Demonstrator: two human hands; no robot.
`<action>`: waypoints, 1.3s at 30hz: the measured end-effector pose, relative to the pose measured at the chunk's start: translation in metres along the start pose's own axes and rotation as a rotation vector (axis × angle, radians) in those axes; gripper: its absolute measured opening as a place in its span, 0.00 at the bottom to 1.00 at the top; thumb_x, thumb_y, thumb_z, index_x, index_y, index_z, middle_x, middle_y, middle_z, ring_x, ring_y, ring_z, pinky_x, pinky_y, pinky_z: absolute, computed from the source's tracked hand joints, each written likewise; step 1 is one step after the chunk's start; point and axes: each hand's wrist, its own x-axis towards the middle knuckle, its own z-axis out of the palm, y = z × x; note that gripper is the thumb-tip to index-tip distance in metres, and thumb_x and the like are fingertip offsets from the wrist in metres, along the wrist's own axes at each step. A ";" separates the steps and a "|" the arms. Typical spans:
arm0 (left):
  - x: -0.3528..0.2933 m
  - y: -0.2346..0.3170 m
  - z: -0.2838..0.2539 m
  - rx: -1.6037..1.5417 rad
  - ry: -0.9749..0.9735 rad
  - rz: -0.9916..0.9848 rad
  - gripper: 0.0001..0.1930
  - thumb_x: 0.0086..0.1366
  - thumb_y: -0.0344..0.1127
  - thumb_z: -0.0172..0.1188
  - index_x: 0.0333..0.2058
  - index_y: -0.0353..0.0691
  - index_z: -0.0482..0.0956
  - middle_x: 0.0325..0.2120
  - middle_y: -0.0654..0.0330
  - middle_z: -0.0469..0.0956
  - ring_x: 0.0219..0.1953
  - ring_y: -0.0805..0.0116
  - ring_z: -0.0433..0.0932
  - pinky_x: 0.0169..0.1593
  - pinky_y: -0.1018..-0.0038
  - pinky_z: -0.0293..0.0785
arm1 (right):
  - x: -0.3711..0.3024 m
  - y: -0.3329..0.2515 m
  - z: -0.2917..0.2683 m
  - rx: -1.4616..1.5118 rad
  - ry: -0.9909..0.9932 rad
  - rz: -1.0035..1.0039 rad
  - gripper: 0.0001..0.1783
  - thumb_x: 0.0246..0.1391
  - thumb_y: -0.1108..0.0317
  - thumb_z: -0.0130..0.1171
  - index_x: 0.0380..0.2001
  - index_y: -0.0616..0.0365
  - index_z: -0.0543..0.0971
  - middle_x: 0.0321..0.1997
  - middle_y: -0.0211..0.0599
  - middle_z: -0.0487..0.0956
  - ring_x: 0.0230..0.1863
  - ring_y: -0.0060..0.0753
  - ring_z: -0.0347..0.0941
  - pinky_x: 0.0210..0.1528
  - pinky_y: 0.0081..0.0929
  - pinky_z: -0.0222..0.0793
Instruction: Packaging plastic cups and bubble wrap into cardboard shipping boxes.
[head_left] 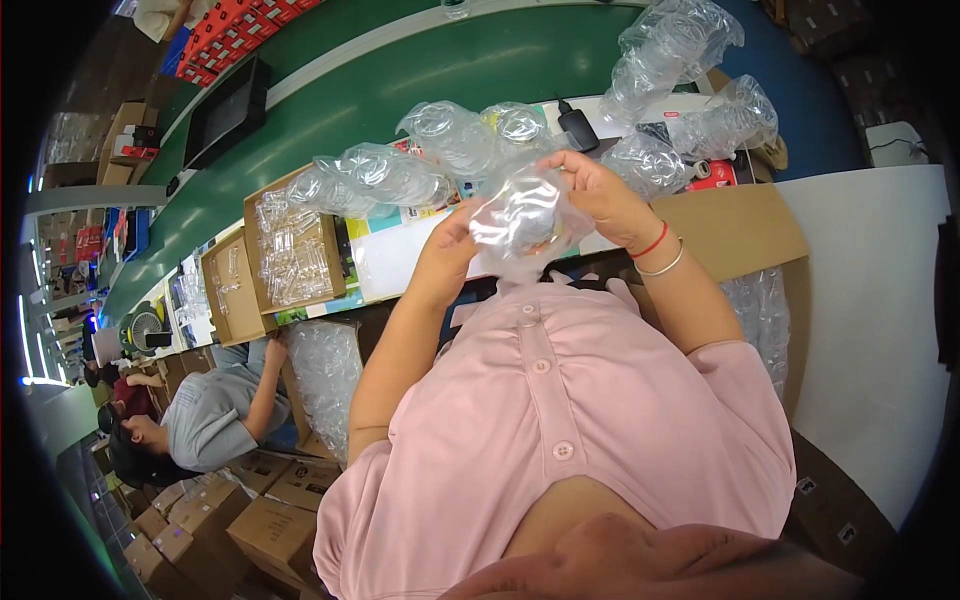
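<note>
In front of my chest, both my hands hold up a clear plastic bag (528,215) with a rounded, shiny form in it; what lies inside is too blurred by glare to make out. My left hand (452,245) pinches its left edge. On the upper right edge, the fingers of my right hand (603,198) are closed. Beyond my hands, a row of bagged stacks of clear round plastic pieces (385,178) lies along the bench. Another long bagged stack (672,58) rests at the far right.
Left of my left hand, an open cardboard tray (335,265) holds several clear tubes. A black power adapter (577,125) lies behind the bags. At my right stands an open cardboard box (745,235). A co-worker in a grey shirt (212,415) sits at the left, near stacked cartons (275,535).
</note>
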 end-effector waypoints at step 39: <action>-0.002 -0.150 0.022 -0.283 0.440 -0.610 0.07 0.66 0.37 0.52 0.35 0.39 0.69 0.25 0.64 0.72 0.27 0.75 0.69 0.34 0.78 0.69 | 0.053 0.149 -0.081 -0.654 0.457 -0.010 0.08 0.53 0.78 0.52 0.37 0.61 0.75 0.35 0.37 0.79 0.34 0.32 0.76 0.37 0.23 0.71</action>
